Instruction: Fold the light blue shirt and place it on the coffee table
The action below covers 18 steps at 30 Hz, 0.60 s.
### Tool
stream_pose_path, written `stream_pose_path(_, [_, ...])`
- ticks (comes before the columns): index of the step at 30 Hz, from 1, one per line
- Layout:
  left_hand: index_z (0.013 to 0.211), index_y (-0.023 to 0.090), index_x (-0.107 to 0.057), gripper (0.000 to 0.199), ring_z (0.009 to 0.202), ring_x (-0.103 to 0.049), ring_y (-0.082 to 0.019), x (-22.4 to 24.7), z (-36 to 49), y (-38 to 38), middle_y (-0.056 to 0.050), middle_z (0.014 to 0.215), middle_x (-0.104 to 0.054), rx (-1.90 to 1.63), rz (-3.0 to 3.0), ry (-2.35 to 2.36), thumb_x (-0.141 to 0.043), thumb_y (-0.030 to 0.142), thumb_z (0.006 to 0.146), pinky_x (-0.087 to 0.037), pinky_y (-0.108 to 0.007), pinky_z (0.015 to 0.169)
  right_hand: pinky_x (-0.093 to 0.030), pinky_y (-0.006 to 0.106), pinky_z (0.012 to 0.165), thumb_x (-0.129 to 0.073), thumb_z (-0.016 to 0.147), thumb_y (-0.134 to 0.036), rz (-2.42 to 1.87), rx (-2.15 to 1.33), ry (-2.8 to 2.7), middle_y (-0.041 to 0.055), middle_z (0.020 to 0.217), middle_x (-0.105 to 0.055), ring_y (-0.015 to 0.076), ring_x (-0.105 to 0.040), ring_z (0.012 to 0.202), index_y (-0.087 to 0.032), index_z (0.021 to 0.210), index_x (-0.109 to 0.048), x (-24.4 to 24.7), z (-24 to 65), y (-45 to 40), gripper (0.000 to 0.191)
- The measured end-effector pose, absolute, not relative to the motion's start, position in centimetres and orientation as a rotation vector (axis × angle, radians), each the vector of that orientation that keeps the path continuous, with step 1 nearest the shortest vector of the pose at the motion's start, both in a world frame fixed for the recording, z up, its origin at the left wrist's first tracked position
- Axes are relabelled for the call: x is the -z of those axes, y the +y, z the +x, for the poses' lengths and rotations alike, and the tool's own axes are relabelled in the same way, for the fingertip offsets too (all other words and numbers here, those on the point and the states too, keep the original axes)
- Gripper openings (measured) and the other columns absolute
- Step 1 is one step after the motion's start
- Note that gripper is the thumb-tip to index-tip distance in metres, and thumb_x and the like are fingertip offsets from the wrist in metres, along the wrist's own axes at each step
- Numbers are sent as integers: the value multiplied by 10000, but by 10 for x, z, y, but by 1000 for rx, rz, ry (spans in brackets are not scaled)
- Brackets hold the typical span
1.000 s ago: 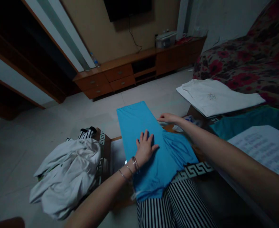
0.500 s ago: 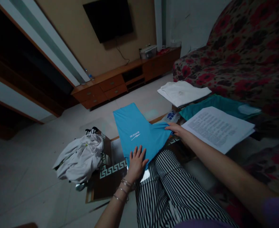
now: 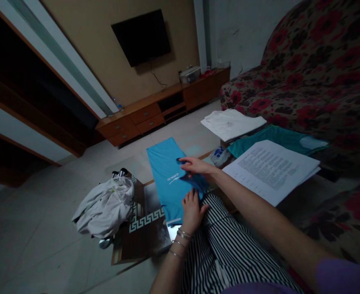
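A blue shirt (image 3: 164, 163) with a small white logo lies on the low table, its right side folded inward so that it forms a long narrow shape. My right hand (image 3: 195, 166) is over the shirt's right edge beside the logo, fingers pointing left; whether it still pinches the cloth is unclear. My left hand (image 3: 192, 208), with bracelets at the wrist, rests spread on the lower right part of the shirt, close to my striped trousers.
A heap of pale clothes (image 3: 106, 204) sits on the table's left end (image 3: 146, 220). To the right are printed papers (image 3: 268, 167), a teal garment (image 3: 281, 136), a folded white shirt (image 3: 232, 123) and a plastic bag (image 3: 219, 155). A floral sofa (image 3: 302, 90) stands beyond.
My right hand has moved left, bringing the shirt's sleeve side over onto its body. My left hand has shifted right along the lower part. The view has tilted slightly.
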<state>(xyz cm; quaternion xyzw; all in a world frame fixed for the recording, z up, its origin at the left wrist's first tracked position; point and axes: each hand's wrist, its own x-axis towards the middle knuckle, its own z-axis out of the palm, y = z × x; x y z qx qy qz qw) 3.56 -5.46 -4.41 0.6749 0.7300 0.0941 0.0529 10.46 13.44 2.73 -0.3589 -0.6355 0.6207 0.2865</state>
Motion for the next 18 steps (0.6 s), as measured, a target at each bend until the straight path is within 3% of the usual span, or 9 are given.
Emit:
stream_pose_path(2, [1227, 125, -556, 486, 1216, -477, -327, 49, 39, -56, -146, 1286, -575, -272, 2079, 2253, -584, 469, 886, -379, -499, 1032, -532, 222, 723, -572, 911, -359, -910, -1564, -1906, 69, 1074, -693, 123, -669, 837, -200, 1367, -501, -37, 98, 135, 488])
stream_pose_path(4, [1153, 147, -582, 419, 1166, -496, -313, 52, 39, -61, -114, 1209, -606, -276, 2124, 2253, -573, 474, 891, -386, -493, 1017, -516, 223, 743, -482, 958, -313, -1143, -1334, -2012, 95, 1085, -690, 129, -666, 863, -168, 1348, -511, -36, 104, 140, 418])
stream_pose_path(7, [1108, 166, -578, 373, 1157, -492, -298, 53, 39, -66, -96, 1193, -599, -282, 2181, 2248, -568, 471, 894, -383, -482, 1014, -484, 276, 829, -598, 863, -223, -1452, -1116, -2046, 135, 1030, -695, 202, -649, 962, -118, 1098, -661, -16, 120, 144, 265])
stream_pose_path(10, [1077, 171, -571, 341, 1140, -496, -284, 51, 40, -67, -89, 1164, -599, -281, 2195, 2254, -564, 462, 899, -377, -475, 1015, -462, 323, 868, -737, 710, -201, -1523, -1092, -2060, 152, 1041, -687, 267, -624, 1033, -131, 931, -698, 10, 123, 133, 236])
stream_pose_path(13, [1050, 174, -567, 329, 1141, -491, -282, 50, 41, -67, -86, 1148, -600, -290, 2197, 2248, -549, 469, 905, -373, -470, 1014, -452, 327, 886, -714, 727, -251, -1563, -1088, -1993, 143, 1078, -679, 266, -613, 1057, -155, 950, -695, 27, 117, 123, 243])
stream_pose_path(18, [1061, 173, -573, 327, 1150, -487, -287, 47, 42, -67, -94, 1167, -596, -261, 2176, 2236, -552, 461, 905, -365, -484, 1030, -455, 353, 916, -486, 887, -275, -1646, -1133, -1715, 174, 1043, -685, 271, -615, 1063, -119, 1028, -678, 31, 135, 150, 285])
